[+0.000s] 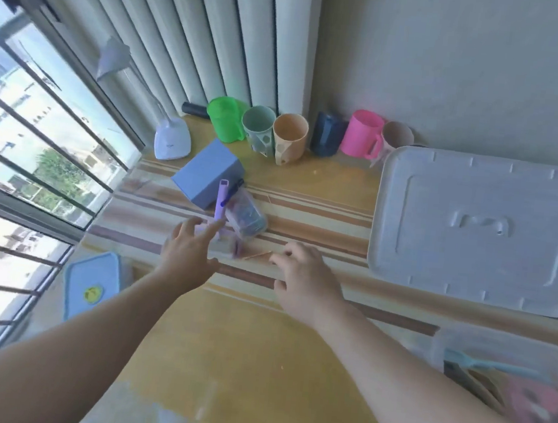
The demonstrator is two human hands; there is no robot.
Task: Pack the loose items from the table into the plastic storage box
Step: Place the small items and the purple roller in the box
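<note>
Two bare hands reach over the striped cloth on the surface (308, 180). The left hand (188, 252) has its fingers spread and relaxed, fingertips at the lower end of a lilac pen (221, 199) that points toward 12 o'clock; whether it actually touches the pen I cannot tell, the frame being blurred there. The right hand (306, 282) hovers just at 3 o'clock of the left one, fingers loosely curled and holding nothing, above thin sticks (259, 254) lying on the cloth. At 1 o'clock of the left hand lies a clear jar (247, 217) on its side (small colourful things inside, too blurred to name), touching a blue box (210, 173) at its 11 o'clock. A row of cups (290, 136) stands along the back edge at 12 o'clock, and a white desk lamp (172, 141) stands at 10 o'clock by the window. The white lid (482, 229) lies flat at 3 o'clock. The plastic storage box (508, 376) sits at 4 o'clock, low in view, with a few things already in it.
</note>
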